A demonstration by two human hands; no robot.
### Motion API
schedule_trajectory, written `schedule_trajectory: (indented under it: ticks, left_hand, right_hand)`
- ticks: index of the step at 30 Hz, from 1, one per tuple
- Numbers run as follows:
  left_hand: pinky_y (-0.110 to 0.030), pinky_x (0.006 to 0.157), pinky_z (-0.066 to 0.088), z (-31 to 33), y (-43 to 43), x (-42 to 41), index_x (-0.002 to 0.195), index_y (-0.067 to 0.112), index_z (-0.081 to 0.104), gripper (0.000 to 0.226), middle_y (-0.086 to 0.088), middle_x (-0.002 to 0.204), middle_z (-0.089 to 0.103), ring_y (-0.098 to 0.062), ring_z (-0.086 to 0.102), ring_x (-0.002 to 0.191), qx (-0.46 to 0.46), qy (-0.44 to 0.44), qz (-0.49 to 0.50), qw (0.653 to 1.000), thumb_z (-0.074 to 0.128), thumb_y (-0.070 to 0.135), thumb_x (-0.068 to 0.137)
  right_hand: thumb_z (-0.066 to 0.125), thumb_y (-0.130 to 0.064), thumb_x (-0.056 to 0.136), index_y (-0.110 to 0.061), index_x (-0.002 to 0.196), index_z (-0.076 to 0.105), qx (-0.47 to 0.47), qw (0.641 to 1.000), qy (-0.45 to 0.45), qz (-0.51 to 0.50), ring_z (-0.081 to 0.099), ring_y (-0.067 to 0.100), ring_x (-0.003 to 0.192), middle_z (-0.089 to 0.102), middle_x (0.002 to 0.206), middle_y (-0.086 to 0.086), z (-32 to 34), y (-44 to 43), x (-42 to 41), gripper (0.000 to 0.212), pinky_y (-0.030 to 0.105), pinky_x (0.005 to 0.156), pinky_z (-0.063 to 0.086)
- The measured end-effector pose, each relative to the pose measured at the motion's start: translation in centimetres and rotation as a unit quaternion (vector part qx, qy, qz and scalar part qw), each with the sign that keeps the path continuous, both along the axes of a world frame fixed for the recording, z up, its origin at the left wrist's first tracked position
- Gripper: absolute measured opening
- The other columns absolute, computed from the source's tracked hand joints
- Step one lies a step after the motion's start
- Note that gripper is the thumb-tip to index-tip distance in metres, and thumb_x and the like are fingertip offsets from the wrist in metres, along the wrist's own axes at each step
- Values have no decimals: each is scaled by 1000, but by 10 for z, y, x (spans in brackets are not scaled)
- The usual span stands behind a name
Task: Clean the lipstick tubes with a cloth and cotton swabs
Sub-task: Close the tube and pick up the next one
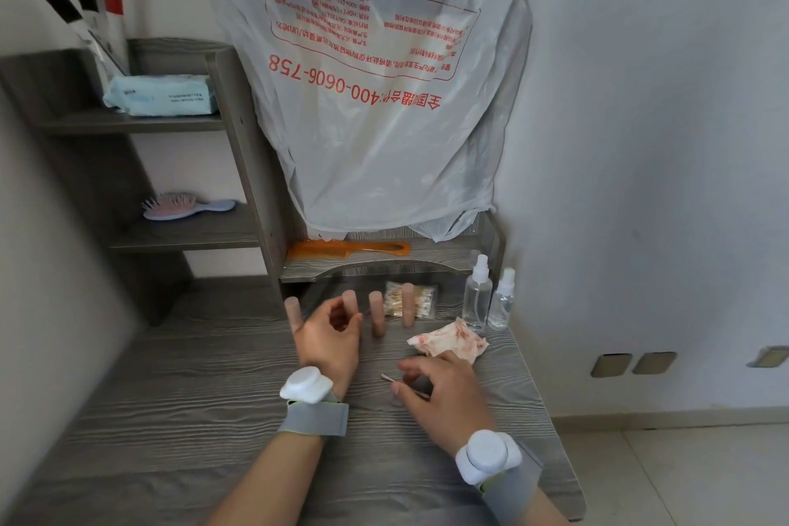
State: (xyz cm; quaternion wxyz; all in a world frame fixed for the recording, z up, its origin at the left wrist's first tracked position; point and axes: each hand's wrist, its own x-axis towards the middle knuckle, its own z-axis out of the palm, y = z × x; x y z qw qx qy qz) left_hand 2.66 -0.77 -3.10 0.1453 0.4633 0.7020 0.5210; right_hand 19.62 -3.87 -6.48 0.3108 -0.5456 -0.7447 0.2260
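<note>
**Hands between swab and tube row**

Four lipstick tubes [376, 314] stand upright in a row across the table [192, 376], on the far side of both hands. The left hand [328, 337] is the nearer one. Its fingers are loosely curled and hold nothing, just in front of the second tube from the left; whether they touch it cannot be told. The right hand [448, 393] arches over a cotton swab [386, 377]. The swab's long axis runs from its free tip at the far left back under the palm, and whether thumb and fingers already pinch it is unclear. The red-stained cloth [448, 342] lies crumpled just beyond the right hand. The next move probably brings the swab leftward and away, to a tube steadied by the left hand.
</note>
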Motion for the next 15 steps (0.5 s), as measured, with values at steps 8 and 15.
schedule_trajectory:
  ticks: [8, 15]
  left_hand:
    - [-27, 93, 50, -10, 7, -5, 101, 15, 72, 20, 5, 86, 72, -9, 64, 82, -4, -6, 1, 1000, 76, 13, 81]
    - [-32, 96, 50, -15, 7, -6, 101, 15, 72, 21, 3, 89, 73, -7, 60, 83, 2, 16, 5, 1000, 77, 14, 80]
  right_hand:
    - [69, -51, 80, -38, 108, 69, 6, 1000, 7, 2, 47, 7, 99, 55, 85, -29, -3, 3, 0, 31, 29, 91, 43]
    - [73, -48, 78, -37, 105, 71, 21, 1000, 18, -2, 51, 8, 98, 54, 82, -31, -5, 4, -1, 29, 31, 92, 44]
